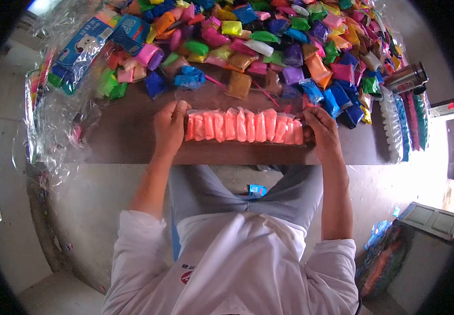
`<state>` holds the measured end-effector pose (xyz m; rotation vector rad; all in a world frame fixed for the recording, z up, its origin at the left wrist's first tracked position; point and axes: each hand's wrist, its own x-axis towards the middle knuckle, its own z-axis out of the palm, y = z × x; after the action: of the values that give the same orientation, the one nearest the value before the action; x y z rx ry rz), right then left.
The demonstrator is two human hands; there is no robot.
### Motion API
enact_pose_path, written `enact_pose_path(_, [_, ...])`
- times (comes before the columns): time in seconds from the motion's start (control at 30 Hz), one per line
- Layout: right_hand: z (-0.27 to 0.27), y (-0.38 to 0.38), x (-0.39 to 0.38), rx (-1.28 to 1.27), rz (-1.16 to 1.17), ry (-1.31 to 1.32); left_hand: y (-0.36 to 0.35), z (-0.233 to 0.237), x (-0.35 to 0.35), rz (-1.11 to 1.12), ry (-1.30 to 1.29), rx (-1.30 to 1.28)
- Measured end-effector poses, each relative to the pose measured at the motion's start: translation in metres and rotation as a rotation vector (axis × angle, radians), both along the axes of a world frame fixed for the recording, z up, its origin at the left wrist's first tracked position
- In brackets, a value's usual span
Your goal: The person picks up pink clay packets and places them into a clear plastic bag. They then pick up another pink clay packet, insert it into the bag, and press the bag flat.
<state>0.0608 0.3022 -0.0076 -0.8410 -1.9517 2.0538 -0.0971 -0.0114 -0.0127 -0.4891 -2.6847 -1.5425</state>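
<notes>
A long row of several coral-pink clay-like packets [245, 126], lined up side by side in what looks like a clear plastic wrapper, lies near the table's front edge. My left hand [171, 125] is closed on the left end of this row, thumb on top. At the opposite end, my right hand [322, 128] grips the wrapper's edge with its fingers curled. Some of the fingertips on both sides are hidden by the hands themselves.
A heap of small colourful packets [232, 28] covers the back of the brown table [127, 142]. Crumpled clear plastic [64, 126] and a blue printed package [86, 42] lie left. To the right are a metal cup [406, 79] and packed rows of white packets [390, 123].
</notes>
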Motion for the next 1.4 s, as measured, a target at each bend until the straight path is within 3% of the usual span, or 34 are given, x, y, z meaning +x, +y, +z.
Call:
enact_pose_path(0.4, [0.007, -0.013, -0.001, -0.013, -0.081, 0.052, -0.004, -0.004, 0.004, 0.002, 0.056, 0.131])
enact_pose_path(0.63, [0.010, -0.016, -0.001, -0.043, -0.128, 0.084, -0.003, 0.000, 0.002, -0.006, -0.004, 0.068])
enact_pose_path(0.73, [0.016, -0.016, 0.001, 0.082, -0.066, 0.108, -0.004, 0.009, 0.007, -0.020, 0.004, 0.110])
enact_pose_path(0.8, [0.020, -0.021, 0.001, 0.186, -0.165, 0.237, -0.002, 0.017, 0.011, 0.034, -0.095, 0.252])
enact_pose_path(0.93, [0.016, -0.030, -0.002, 0.284, -0.243, 0.248, 0.000, 0.026, 0.016, 0.055, -0.029, 0.263])
enact_pose_path(1.13, [0.027, -0.038, 0.005, 0.326, -0.364, 0.285, 0.004, 0.035, 0.026, 0.025, -0.005, 0.178])
enact_pose_path(1.23, [0.038, -0.043, 0.015, 0.448, -0.419, 0.272, 0.003, 0.041, 0.030, 0.048, 0.142, 0.192])
enact_pose_path(1.3, [0.026, -0.046, 0.019, 0.491, -0.413, 0.495, -0.001, 0.041, 0.031, 0.040, 0.233, 0.087])
enact_pose_path(1.4, [0.001, -0.046, 0.023, 0.410, -0.347, 0.291, 0.000, 0.013, 0.035, 0.043, 0.139, 0.128])
